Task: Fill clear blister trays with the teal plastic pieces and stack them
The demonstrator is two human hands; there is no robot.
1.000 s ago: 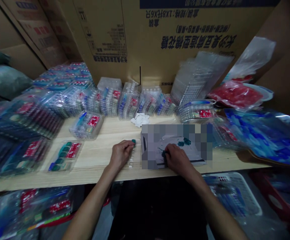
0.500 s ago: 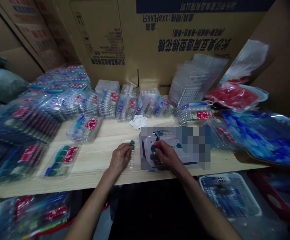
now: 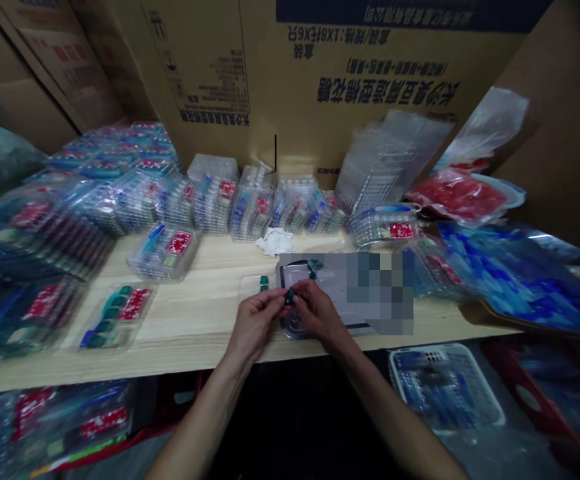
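My left hand (image 3: 257,319) and my right hand (image 3: 315,312) meet above the front of the wooden table (image 3: 185,327), fingertips pinched together on one small teal piece (image 3: 289,297). Just beyond the left fingers lies a clear blister tray (image 3: 251,288) with one teal piece (image 3: 264,283) set in it. Behind my right hand is a shallow tray (image 3: 295,272) holding more loose teal pieces (image 3: 313,266); part of it is blurred out.
Stacks of filled clear packs (image 3: 210,200) line the back and left of the table. One filled pack (image 3: 113,317) lies left of my hands. Empty blister trays (image 3: 385,160), red and blue bags stand right. A white basket (image 3: 445,387) sits below.
My left hand left the teal piece in the blister tray and moved right. My right hand came off the tray with a teal piece and met the left hand.
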